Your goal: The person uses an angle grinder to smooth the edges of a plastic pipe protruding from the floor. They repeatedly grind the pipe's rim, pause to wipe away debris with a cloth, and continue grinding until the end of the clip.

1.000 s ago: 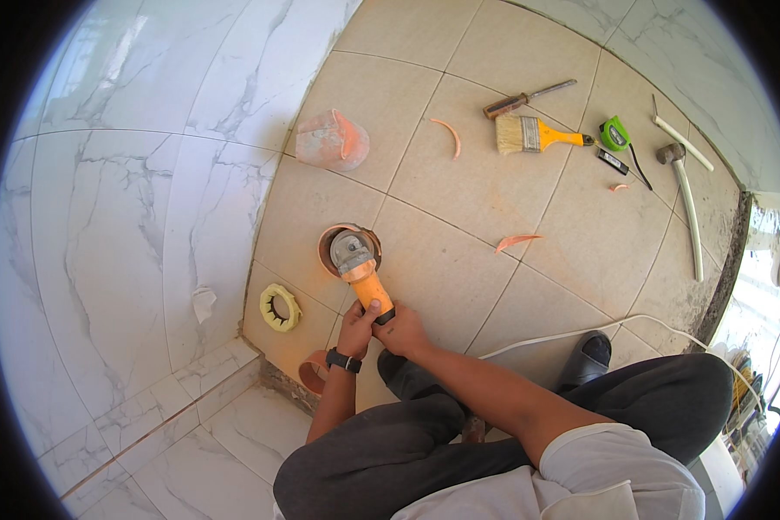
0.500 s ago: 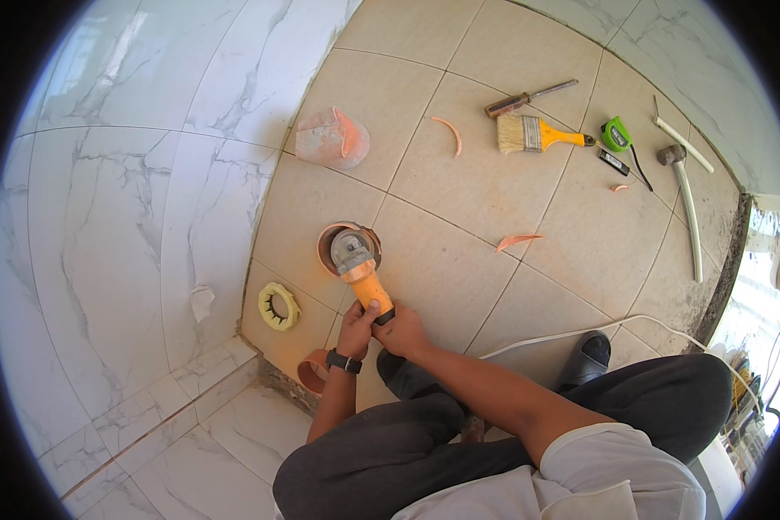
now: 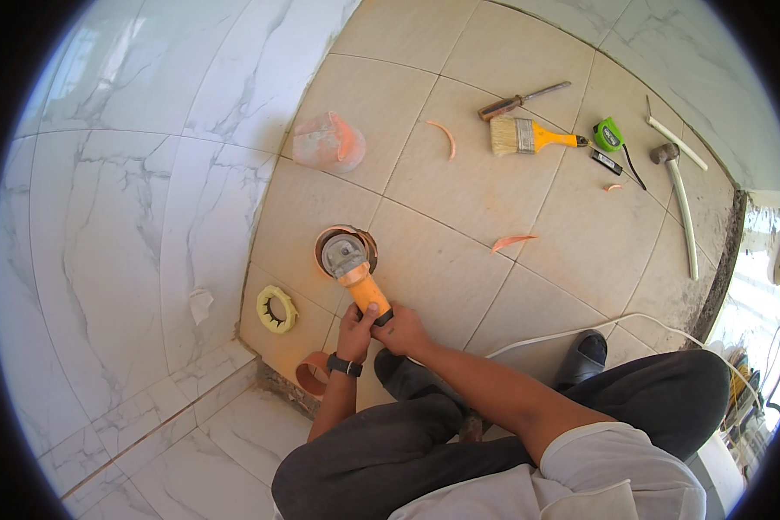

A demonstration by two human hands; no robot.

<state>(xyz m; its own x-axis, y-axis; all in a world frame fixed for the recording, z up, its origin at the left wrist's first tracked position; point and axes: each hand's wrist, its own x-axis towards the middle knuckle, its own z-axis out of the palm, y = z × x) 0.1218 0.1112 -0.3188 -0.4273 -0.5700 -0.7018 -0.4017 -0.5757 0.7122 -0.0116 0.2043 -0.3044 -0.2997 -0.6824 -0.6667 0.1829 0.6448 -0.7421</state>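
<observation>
Both hands, left hand (image 3: 355, 322) and right hand (image 3: 400, 329), are still gripping the yellow-bodied angle grinder (image 3: 355, 270) with fingers wrapped, its head unmoved over the orange pipe opening (image 3: 328, 236) in the beige tiled floor (image 3: 459, 260).

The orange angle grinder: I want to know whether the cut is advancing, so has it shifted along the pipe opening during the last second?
No. The angle grinder sits over the same pipe opening, unchanged relative to the yellow ring.

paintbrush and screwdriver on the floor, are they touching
Apart. The head view shows bare tile between the paintbrush bristles and the screwdriver lying above it.
</observation>
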